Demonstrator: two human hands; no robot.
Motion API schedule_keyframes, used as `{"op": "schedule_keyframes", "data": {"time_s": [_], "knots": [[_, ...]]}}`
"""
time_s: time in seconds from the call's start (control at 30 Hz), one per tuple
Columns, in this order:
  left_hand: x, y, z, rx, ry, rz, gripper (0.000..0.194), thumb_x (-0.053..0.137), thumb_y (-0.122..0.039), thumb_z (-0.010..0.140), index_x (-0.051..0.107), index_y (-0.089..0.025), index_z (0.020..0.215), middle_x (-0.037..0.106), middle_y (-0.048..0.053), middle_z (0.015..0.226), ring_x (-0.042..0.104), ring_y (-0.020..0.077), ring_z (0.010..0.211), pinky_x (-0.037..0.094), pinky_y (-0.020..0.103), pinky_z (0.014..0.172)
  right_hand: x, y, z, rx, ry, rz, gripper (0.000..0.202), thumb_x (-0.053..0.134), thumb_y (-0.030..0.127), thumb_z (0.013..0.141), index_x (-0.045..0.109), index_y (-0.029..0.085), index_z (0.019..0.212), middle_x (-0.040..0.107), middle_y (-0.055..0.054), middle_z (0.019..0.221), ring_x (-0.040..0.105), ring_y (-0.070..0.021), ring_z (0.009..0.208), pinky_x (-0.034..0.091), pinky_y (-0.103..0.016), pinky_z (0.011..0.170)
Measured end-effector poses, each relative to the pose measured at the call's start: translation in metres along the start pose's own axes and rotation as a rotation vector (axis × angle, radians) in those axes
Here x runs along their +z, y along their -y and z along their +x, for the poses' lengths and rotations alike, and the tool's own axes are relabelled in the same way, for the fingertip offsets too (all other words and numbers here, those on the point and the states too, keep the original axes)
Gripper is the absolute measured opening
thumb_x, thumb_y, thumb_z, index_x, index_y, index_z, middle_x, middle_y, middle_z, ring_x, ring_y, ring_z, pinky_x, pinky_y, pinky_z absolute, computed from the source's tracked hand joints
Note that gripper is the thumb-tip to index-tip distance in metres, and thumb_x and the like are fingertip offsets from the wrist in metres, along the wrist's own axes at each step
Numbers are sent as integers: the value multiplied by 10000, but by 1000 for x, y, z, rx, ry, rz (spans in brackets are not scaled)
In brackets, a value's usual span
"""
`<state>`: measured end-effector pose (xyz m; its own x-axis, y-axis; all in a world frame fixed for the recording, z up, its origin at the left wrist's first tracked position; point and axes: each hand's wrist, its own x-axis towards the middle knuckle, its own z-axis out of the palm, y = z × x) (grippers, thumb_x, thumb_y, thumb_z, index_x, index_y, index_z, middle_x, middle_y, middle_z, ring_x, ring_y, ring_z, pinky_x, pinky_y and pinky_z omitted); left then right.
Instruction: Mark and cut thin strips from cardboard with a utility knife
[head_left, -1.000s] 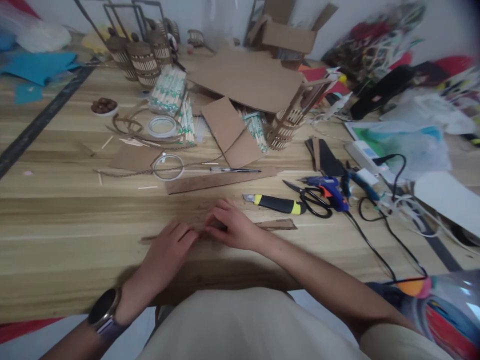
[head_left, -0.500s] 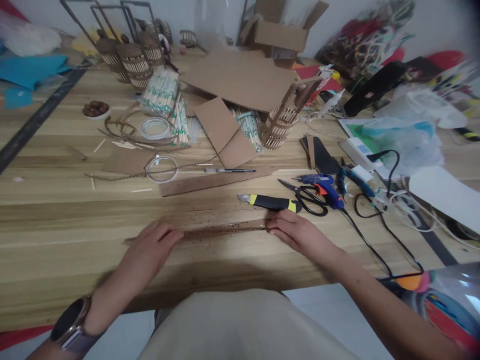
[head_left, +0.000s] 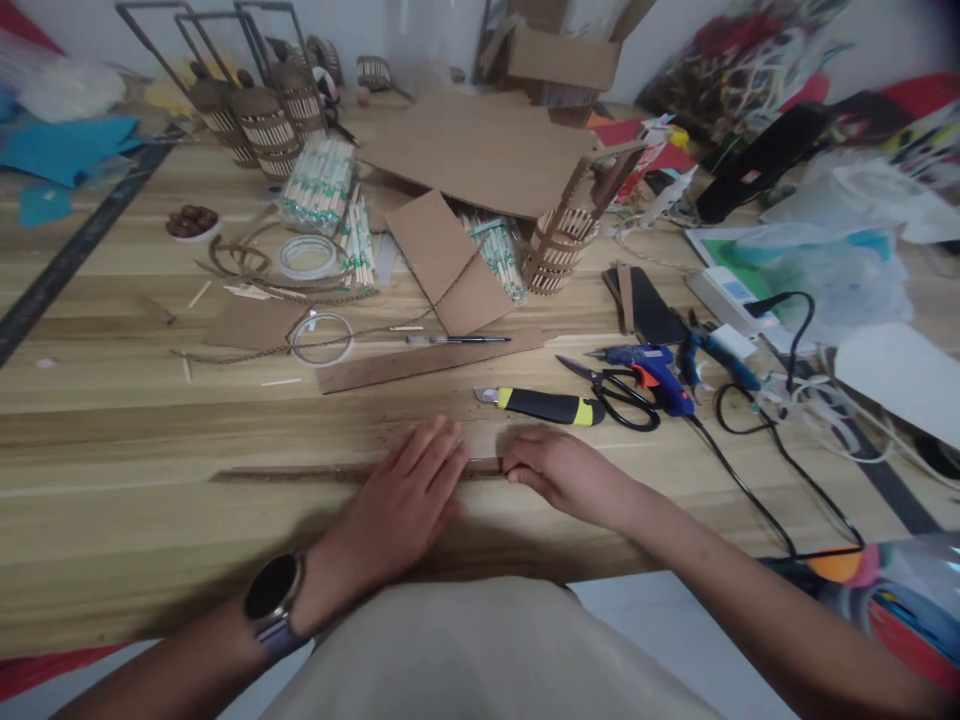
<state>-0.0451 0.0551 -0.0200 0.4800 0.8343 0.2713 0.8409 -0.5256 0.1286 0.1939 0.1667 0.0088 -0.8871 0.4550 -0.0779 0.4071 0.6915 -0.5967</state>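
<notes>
A long, narrow cardboard strip [head_left: 292, 474] lies across the wooden table in front of me. My left hand [head_left: 409, 490] rests palm down over its middle, fingers stretched out, covering part of it. At the strip's right end my right hand [head_left: 559, 470] pinches the cardboard between thumb and fingers. Just beyond that hand lies a utility knife [head_left: 547, 405] with a black and yellow handle, its blade pointing left. Farther back, a pen [head_left: 457, 340] sits on a wider cardboard piece [head_left: 420, 366].
Black scissors [head_left: 619, 395], a blue glue gun [head_left: 652, 375] with its cord, and pliers [head_left: 716, 355] lie to the right. Behind are tape rolls [head_left: 307, 257], bundled sticks [head_left: 319, 185], cardboard sheets [head_left: 480, 150] and small stick-built buckets [head_left: 562, 245].
My left hand has moved right along the strip and flattened onto it, baring its left end. My right hand has shifted slightly left and nearer to me with the strip's end.
</notes>
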Motion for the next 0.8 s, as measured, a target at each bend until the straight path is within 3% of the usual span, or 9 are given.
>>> {"op": "schedule_keyframes", "data": {"time_s": [0.1, 0.2, 0.33, 0.47, 0.63, 0.73, 0.8], "knots": [[19, 0, 14, -35, 72, 34, 614, 370, -501, 1059, 442, -67, 1487, 442, 215, 1559, 309, 370, 1488, 280, 555, 1178, -3, -3, 4, -5, 12, 41, 127, 610, 143, 937, 637, 196, 825, 652, -36, 823, 616, -198, 824, 460, -305, 749], [26, 7, 19, -55, 103, 47, 644, 371, -520, 1054, 428, -63, 1505, 425, 217, 1572, 289, 371, 1497, 269, 554, 1180, -4, -8, 4, 86, -5, 10, 136, 651, 170, 925, 596, 202, 805, 613, -20, 820, 601, -183, 791, 440, -278, 702], [24, 10, 18, -71, 119, 52, 622, 402, -491, 1049, 414, -92, 1525, 379, 209, 1603, 240, 376, 1519, 229, 564, 1194, -4, -10, 3, 256, 1, -111, 217, 693, 345, 927, 566, 205, 821, 588, -24, 887, 600, -170, 762, 413, -263, 660], [22, 7, 18, -82, 120, 67, 567, 397, -441, 1059, 403, -140, 1539, 348, 182, 1625, 228, 386, 1522, 214, 574, 1200, 0, -10, 1, 321, 38, -322, 365, 593, 567, 949, 591, 217, 848, 629, -25, 859, 612, -179, 711, 307, -271, 564], [22, 7, 18, -89, 100, 83, 547, 363, -411, 1072, 389, -139, 1545, 363, 182, 1616, 255, 393, 1510, 233, 581, 1192, 9, -15, -14, 263, -112, -513, 563, 412, 719, 946, 635, 204, 910, 668, -44, 816, 619, -188, 663, 272, -293, 527], [23, 7, 18, -79, 62, 91, 566, 357, -414, 1072, 402, -86, 1531, 367, 213, 1606, 255, 406, 1505, 228, 585, 1193, 1, -25, -27, 195, -263, -531, 534, 369, 633, 1011, 660, 192, 934, 675, -66, 838, 629, -193, 717, 374, -285, 590], [24, 7, 18, -77, 41, 90, 566, 371, -411, 1068, 418, -71, 1518, 371, 226, 1600, 253, 415, 1503, 226, 591, 1193, -10, -35, -31, 177, -372, -537, 461, 408, 555, 1031, 676, 180, 1022, 691, -107, 952, 643, -232, 870, 460, -314, 735]]}}
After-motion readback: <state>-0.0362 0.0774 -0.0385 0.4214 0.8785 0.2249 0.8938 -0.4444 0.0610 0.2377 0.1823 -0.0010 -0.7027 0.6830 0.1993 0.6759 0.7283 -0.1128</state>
